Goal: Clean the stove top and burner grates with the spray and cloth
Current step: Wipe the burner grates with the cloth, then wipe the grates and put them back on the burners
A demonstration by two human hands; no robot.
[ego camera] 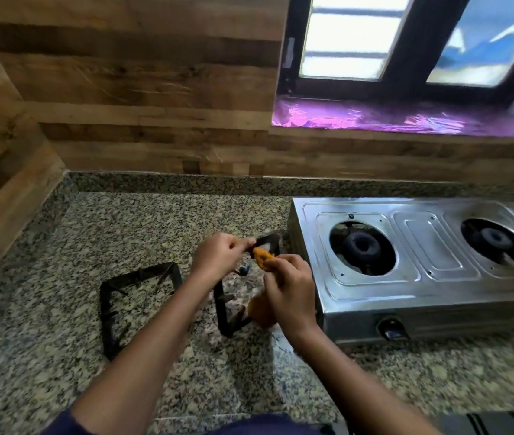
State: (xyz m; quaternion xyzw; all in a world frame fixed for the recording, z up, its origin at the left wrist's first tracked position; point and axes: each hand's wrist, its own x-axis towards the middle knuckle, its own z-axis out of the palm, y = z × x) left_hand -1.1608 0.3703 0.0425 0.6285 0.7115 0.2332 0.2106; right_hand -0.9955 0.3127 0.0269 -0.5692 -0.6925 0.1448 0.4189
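A steel two-burner stove (419, 262) stands on the granite counter at the right, both burners bare of grates. One black grate (138, 304) lies flat on the counter to its left. A second black grate (225, 309) is tilted up between my hands. My left hand (219, 255) pinches its upper edge. My right hand (291, 291) grips an orange cloth (263, 257) pressed against that upper edge; more cloth hangs below the palm. A small blue object (244, 270) shows behind my hands, too hidden to identify.
Speckled granite counter (61, 356) runs left into a corner with wood-panelled walls (123, 89). A window with a purple-lined sill (406, 119) sits above the stove. The stove's black knob (390, 331) faces me. A striped mat (494, 423) shows at the bottom right.
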